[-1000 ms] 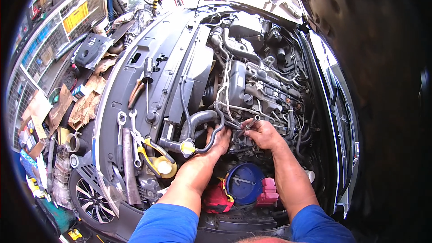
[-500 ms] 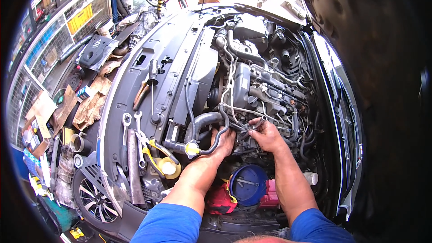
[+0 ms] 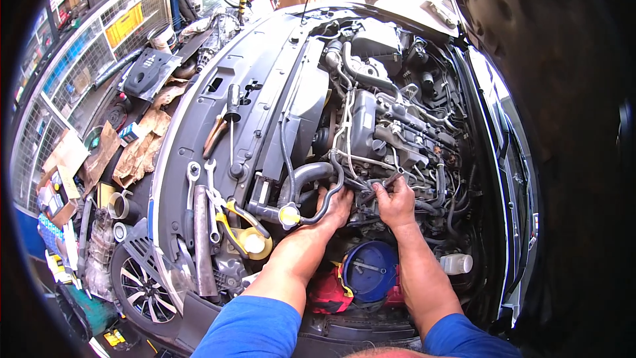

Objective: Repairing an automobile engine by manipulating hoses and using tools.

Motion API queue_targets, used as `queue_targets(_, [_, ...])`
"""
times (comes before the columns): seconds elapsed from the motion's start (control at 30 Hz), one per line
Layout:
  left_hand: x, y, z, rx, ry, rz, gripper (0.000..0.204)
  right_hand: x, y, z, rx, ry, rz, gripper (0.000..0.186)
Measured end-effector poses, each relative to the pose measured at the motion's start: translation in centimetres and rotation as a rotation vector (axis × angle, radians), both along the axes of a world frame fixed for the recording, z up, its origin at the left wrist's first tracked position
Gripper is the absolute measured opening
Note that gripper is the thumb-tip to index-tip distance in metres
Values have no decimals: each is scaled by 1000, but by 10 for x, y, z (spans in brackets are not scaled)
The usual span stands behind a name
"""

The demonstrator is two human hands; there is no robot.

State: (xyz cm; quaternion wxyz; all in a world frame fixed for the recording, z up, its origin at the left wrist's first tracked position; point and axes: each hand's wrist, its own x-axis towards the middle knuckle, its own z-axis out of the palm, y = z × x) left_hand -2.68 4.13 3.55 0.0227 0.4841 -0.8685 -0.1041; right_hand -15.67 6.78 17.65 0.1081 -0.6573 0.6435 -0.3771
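Note:
My right hand [image 3: 396, 204] is closed round a metal bar with a round end [image 3: 395, 176], over the front of the engine [image 3: 364, 119]. Most of the bar is hidden by my fingers and the parts round it, so its exact kind does not show. Just left of it, my left hand [image 3: 336, 208] reaches down among the hoses, its fingertips out of sight. A black curved hose [image 3: 333, 189] runs beside that hand to the yellow-capped reservoir neck [image 3: 289, 215].
Nearer me sits a blue bowl [image 3: 370, 292] with a wrench inside, by a red cloth [image 3: 326, 297]. A white bottle [image 3: 457, 264] lies right of my forearm. Pliers [image 3: 216, 136], a screwdriver [image 3: 232, 105] and wrenches [image 3: 211, 182] rest on the front panel. The raised hood [image 3: 530, 40] overhangs the right.
My view has shifted slightly, moving the car a little right in it. My right hand has turned on the bar, whose round end sits further right. At the back, a person's arm has come into view.

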Motion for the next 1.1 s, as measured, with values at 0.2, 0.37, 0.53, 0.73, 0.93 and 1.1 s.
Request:
queue_targets(0.2, [-6, -1, -10, 45, -26, 48, 58, -17, -30, 20, 562, -82, 175, 23])
queue_targets(0.37, [-9, -1, -29, -79, 234, 96, 32, -15, -47, 28, 939, -729, 447, 36])
queue_targets(0.53, [-9, -3, -18, 413, 966, 484, 27, 22, -32, 1, 542, -707, -86, 24])
queue_targets(0.73, [0, 6, 0, 314, 1002, 519, 28, 27, -16, -21, 189, -1030, -204, 18])
queue_targets(0.93, [-10, 5, -22, 154, 904, 539, 33, -42, -28, 6, 678, -828, 483, 45])
queue_targets(1.1, [-20, 0, -41, 124, 716, 368, 33, -69, -34, -10, 551, -369, 358, 46])
